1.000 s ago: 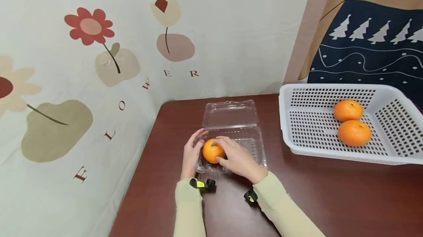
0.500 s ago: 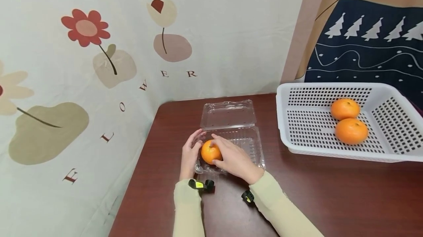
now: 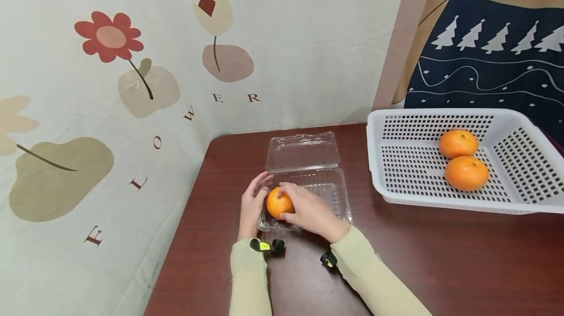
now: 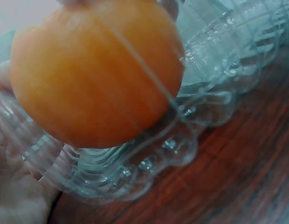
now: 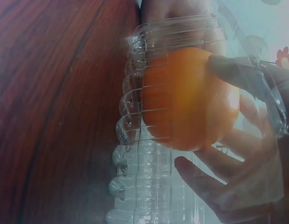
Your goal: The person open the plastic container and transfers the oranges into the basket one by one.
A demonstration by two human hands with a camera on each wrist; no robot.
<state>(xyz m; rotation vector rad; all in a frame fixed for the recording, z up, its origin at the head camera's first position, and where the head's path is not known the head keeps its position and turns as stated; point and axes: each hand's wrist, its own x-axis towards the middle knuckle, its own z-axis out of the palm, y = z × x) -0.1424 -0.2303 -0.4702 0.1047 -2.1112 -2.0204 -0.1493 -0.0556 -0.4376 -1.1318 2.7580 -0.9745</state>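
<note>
A clear plastic clamshell container (image 3: 328, 186) lies on the dark red tabletop, its lid (image 3: 303, 151) folded back away from me. My left hand (image 3: 252, 207) holds the container's left wall, with the palm outside it in the left wrist view. Inside the container's left part is an orange (image 3: 279, 203). From its right side and top, my right hand (image 3: 306, 208) grips the fruit between thumb and fingers. The right wrist view shows the same orange (image 5: 191, 100) through the clear front wall, the right thumb (image 5: 223, 65) against it.
To the right stands a white perforated basket (image 3: 383, 193) with two more oranges (image 3: 466, 173) in it. A printed cloth wall (image 3: 299, 61) borders the table behind and on the left. Each wrist wears a small black camera (image 3: 267, 247).
The head view has turned slightly, so everything shifts a little left in it. Both hands keep their places, and the orange stays in the container's left part under the right hand.
</note>
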